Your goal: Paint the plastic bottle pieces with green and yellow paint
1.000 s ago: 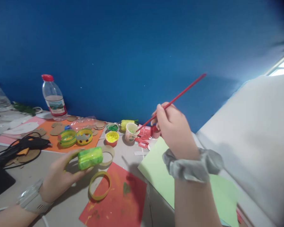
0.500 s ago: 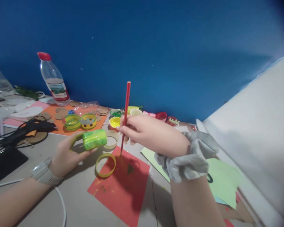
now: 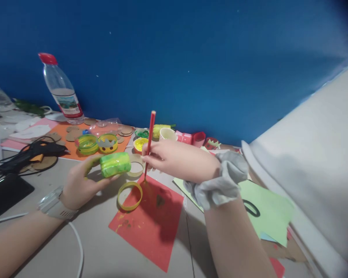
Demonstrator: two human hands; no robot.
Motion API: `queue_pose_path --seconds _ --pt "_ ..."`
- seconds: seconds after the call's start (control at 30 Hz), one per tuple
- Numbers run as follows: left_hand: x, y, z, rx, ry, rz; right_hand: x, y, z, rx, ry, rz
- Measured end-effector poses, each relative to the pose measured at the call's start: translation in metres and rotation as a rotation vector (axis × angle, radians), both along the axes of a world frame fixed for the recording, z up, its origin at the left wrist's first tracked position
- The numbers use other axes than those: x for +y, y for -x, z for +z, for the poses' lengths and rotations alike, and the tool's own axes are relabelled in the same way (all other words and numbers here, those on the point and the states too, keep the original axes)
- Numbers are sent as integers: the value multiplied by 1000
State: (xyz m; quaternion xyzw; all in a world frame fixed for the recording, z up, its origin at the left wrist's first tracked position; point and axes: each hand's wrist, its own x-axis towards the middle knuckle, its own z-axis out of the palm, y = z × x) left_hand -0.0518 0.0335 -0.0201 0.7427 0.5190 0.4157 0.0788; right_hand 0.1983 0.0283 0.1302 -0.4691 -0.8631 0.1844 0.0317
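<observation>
My left hand (image 3: 82, 179) grips a small cylinder (image 3: 115, 164) painted in streaks of green and yellow, held sideways above the table. In my right hand (image 3: 159, 154) is a red-handled paintbrush (image 3: 150, 133), nearly upright, its tip at the top corner of a red paper sheet (image 3: 153, 243). Whether the tip touches the paper I cannot tell. A yellow ring (image 3: 129, 209) lies partly on that sheet, and a pale cardboard ring (image 3: 136, 172) sits behind it. Just beyond the brush are a cup of yellow paint (image 3: 139, 144) and a cup of green paint (image 3: 142, 133).
Two decorated yellow-green rings (image 3: 87, 144) stand on orange paper (image 3: 71, 150). A red-capped bottle (image 3: 62, 92) leans against the blue wall. Black cables (image 3: 37, 148) and a black flat device (image 3: 8, 195) lie left; green paper (image 3: 269, 204) lies right, with red cups (image 3: 198, 138) at the back.
My right hand and the paintbrush have moved slightly left, the brush tip drawing back toward the red sheet's top corner. My left hand still holds the cylinder, slightly turned. The view has shifted a little.
</observation>
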Motion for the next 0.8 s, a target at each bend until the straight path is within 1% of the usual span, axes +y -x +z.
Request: queue_pose_path --seconds 0.07,0.13,0.2,0.3,0.33,0.37,0.4,0.47,0.53,0.57,0.63,0.7,0.8 --pt "0 0 0 -4 -3 -3 -2 -2 4 19 -26 -20" --pt "0 -1 1 -2 -3 -6 -9 -9 14 66 -63 -60" --pt "-1 -1 2 1 2 -8 -23 -22 28 143 -113 -113" --pt "-1 -2 4 -8 -1 0 -50 -42 50 226 -275 -134" --pt "-1 -2 5 -12 -3 2 -58 -46 55 286 -333 -126" --pt "-1 -2 5 -15 -2 0 -64 -48 57 323 -358 -131" --pt "-1 -3 6 -17 -2 -3 -68 -48 57 340 -372 -136" --pt "-1 -3 7 -27 -7 -14 -70 -42 47 312 -322 -104" --pt "-1 -3 8 -39 -23 -32 -67 -32 27 251 -201 -68" --pt "-1 -3 8 -45 -33 -42 -66 -28 16 223 -112 -31" --pt "-2 -3 8 -52 -50 -60 -69 -22 -3 195 -18 -33" --pt "-2 -2 8 -54 -64 -71 -77 -21 -16 216 -21 -80" --pt "-3 -1 8 -50 -84 -92 -97 -23 -25 292 -64 -167"
